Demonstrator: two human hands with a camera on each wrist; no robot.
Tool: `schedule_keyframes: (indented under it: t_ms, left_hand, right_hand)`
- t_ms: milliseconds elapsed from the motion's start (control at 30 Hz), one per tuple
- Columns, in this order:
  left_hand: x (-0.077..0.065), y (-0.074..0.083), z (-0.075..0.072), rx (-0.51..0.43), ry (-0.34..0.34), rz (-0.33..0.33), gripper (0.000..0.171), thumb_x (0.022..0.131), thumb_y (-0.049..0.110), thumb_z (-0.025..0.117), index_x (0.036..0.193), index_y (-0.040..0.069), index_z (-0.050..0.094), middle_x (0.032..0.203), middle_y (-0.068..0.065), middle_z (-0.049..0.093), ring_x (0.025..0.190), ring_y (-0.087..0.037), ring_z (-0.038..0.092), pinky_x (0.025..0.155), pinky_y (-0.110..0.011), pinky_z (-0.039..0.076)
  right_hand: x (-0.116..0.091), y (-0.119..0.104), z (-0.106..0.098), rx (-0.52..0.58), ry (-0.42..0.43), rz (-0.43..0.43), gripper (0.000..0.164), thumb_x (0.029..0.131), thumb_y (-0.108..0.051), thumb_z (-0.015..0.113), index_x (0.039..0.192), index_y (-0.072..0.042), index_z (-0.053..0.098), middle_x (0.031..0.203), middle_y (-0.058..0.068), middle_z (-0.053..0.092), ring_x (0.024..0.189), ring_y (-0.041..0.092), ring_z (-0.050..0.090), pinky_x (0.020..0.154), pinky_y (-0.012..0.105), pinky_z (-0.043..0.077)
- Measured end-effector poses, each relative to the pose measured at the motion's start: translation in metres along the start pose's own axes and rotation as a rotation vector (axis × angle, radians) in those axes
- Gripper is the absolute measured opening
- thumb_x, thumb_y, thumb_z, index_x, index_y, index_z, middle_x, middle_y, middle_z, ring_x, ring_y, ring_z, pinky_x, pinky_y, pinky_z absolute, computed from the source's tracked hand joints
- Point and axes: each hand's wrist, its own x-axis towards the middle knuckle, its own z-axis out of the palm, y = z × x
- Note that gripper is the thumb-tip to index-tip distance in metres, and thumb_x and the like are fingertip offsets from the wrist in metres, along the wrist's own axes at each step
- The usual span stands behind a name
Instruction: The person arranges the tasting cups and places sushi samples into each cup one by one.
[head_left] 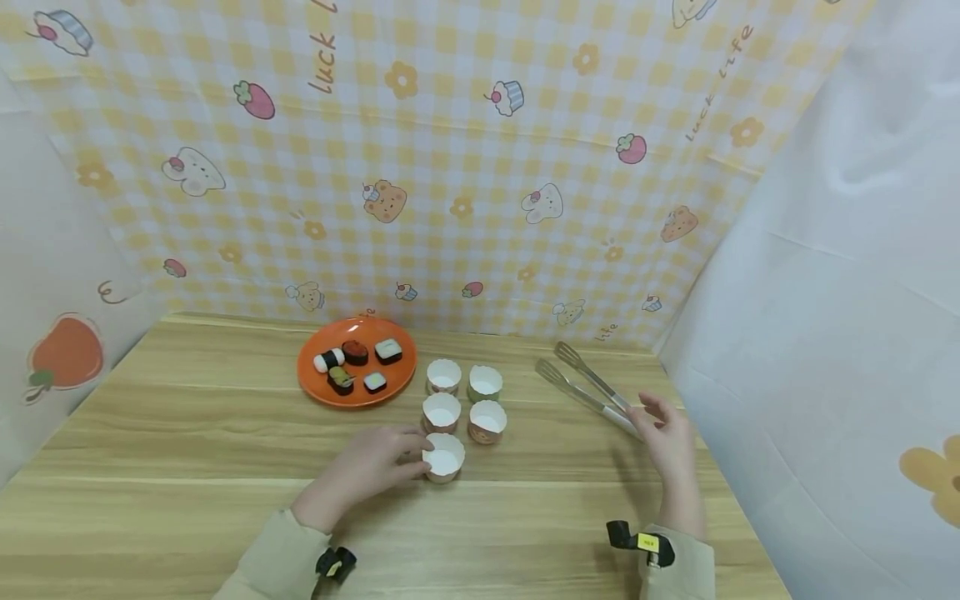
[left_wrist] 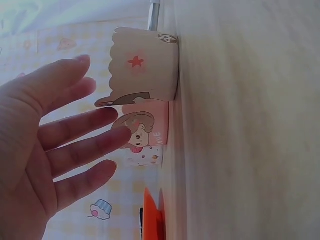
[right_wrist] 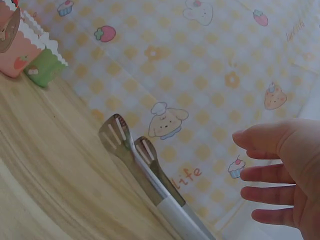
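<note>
My left hand is at the left side of the nearest paper baking cup, fingers loosely spread. In the left wrist view this cup shows a red star and a scalloped rim, and the fingertips stand just short of it. Beyond it a pink cup with a cartoon girl is partly behind the fingers. My right hand hovers over the handle end of metal tongs with slotted tips. From the right wrist, the tongs lie to the left of the loosely extended fingers, with nothing held.
An orange plate with several sushi pieces stands at the back left. More paper cups stand in two columns right of it. A checked cloth hangs along the table's back edge, with white sheets at the sides.
</note>
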Motion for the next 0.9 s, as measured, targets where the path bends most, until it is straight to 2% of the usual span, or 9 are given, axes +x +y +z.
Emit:
schedule_keyframes:
  t_ms: [267, 367, 633, 900]
  left_hand:
    - [-0.002, 0.001, -0.004, 0.01, 0.036, 0.003, 0.022, 0.088, 0.028, 0.07, 0.102, 0.012, 0.073, 0.1, 0.006, 0.068, 0.09, -0.009, 0.064, 0.076, -0.03, 0.055]
    - [-0.003, 0.001, -0.005, 0.016, 0.042, -0.007, 0.021, 0.089, 0.029, 0.069, 0.101, 0.013, 0.073, 0.099, 0.007, 0.069, 0.089, -0.009, 0.065, 0.075, -0.031, 0.055]
    - [-0.004, -0.002, -0.008, -0.005, 0.055, -0.02, 0.018, 0.091, 0.027, 0.067, 0.1, 0.013, 0.073, 0.096, 0.007, 0.07, 0.087, -0.01, 0.065, 0.074, -0.032, 0.055]
    - [-0.006, -0.01, -0.012, -0.008, 0.128, -0.006, 0.014, 0.09, 0.026, 0.069, 0.097, 0.016, 0.075, 0.09, 0.01, 0.069, 0.077, -0.004, 0.063, 0.067, -0.026, 0.054]
  right_hand:
    - [0.001, 0.006, 0.004, 0.006, -0.062, 0.094, 0.065, 0.092, -0.035, 0.065, 0.145, -0.007, 0.04, 0.149, 0.021, 0.031, 0.134, 0.047, 0.026, 0.105, 0.064, 0.026]
    - [0.002, 0.008, 0.006, -0.012, -0.056, 0.099, 0.067, 0.091, -0.035, 0.066, 0.145, -0.008, 0.039, 0.151, 0.021, 0.028, 0.136, 0.045, 0.023, 0.106, 0.064, 0.024]
    - [0.004, 0.017, 0.008, -0.041, -0.051, 0.104, 0.067, 0.09, -0.029, 0.069, 0.145, -0.007, 0.037, 0.151, 0.023, 0.027, 0.137, 0.044, 0.022, 0.108, 0.062, 0.021]
    - [0.005, 0.028, 0.014, -0.07, -0.076, 0.088, 0.068, 0.092, -0.03, 0.067, 0.146, -0.005, 0.035, 0.15, 0.024, 0.029, 0.136, 0.045, 0.025, 0.108, 0.06, 0.022]
